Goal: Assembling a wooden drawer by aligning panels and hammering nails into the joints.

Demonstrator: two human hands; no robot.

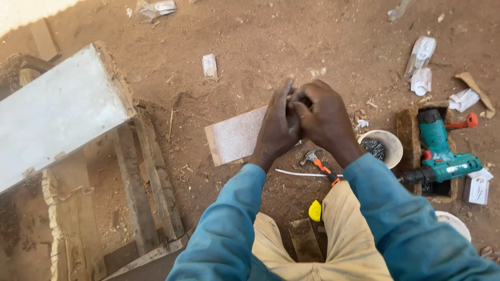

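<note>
Both hands, left hand (276, 125) and right hand (323, 117), meet above the dirt floor (260, 47), grip closed together on something small and dark, mostly hidden. Probably light and stiff, so a fingertip pinch suits. Below lie a speckled board (234, 136), a hammer (319, 162) and a teal drill (440, 151).

Blue sleeves (224, 229), dusty tan trousers (349, 244)

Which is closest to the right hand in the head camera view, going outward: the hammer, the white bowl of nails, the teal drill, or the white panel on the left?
From the right hand:
1. Hammer, just below the hand.
2. White bowl of nails, to the right; close to the hammer's distance, so hard to separate.
3. Teal drill, farther right.
4. White panel, far left.
</note>
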